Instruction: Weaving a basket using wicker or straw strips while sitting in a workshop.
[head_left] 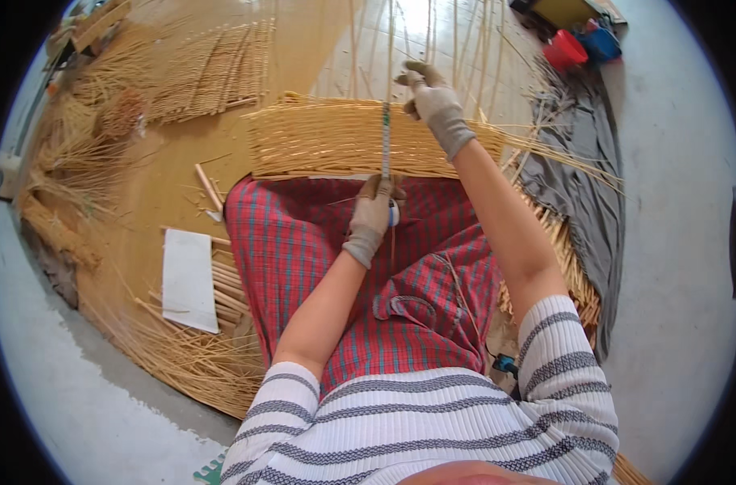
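Note:
A tape measure (pixel 393 213) is in my gloved left hand (pixel 374 212), closed around its case at the near edge of a woven wicker panel (pixel 319 139). Its blade (pixel 386 145) runs straight across the weave toward the far edge. Over that far edge, to the right of the blade's end, my gloved right hand (pixel 435 101) is raised with its fingers bent and apart. Nothing shows in its grip. Long upright rods (pixel 457 48) stretch away from the panel's far side. A red checked cloth (pixel 287 250) covers my lap below the panel.
Another woven panel (pixel 214 73) lies at the far left, near loose wicker bundles (pixel 85 137). A white board (pixel 189 279) rests on cut sticks at left. On the right are grey cloth (pixel 582 178), a stick pile (pixel 562 242), a red container (pixel 565 52) and a blue one (pixel 600 44).

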`<state>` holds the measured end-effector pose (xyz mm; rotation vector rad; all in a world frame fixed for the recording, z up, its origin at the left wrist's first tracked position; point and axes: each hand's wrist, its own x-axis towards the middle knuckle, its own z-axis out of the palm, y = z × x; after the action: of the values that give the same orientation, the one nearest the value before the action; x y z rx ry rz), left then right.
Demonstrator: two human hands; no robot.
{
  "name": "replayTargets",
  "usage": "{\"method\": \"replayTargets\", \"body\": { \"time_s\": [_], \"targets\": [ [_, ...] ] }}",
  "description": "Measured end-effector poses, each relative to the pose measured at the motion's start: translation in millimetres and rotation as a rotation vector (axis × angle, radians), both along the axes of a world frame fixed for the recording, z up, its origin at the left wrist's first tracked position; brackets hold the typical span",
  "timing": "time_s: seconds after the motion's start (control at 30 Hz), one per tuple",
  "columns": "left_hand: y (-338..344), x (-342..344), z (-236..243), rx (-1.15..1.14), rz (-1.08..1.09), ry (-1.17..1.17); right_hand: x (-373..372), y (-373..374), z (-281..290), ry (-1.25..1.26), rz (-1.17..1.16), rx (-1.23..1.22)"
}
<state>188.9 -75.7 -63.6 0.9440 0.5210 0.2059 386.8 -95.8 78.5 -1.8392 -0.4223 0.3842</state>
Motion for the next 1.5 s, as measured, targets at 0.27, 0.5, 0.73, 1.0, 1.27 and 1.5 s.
{"method": "replayTargets", "body": {
  "time_s": [0.27, 0.5, 0.73, 1.0, 1.27, 1.5],
  "targets": [
    [7, -4, 12, 0.024, -0.054, 0.071, -3, 8, -5, 0.096, 0.321, -0.258],
    [3, -3, 22, 0.067, -0.047, 0.11, 4, 3, -13, 0.17, 0.353, -0.161],
    [4, 0, 16, 0.025, -0.031, 0.063, 2, -4, -6, 0.2, 0.409, -0.153],
    [1, -2, 15, 0.004, -0.005, 0.04, 15, 5, -28, 0.143, 0.388, -0.116],
    [-1, 1, -2, 0.042, 0.017, 0.01, 4, 19, -50, 0.015, 0.211, -0.098],
    [-22, 7, 8, 0.074, -0.057, 0.068, 9, -7, -15, -0.172, 0.035, -0.005]
  ]
}}
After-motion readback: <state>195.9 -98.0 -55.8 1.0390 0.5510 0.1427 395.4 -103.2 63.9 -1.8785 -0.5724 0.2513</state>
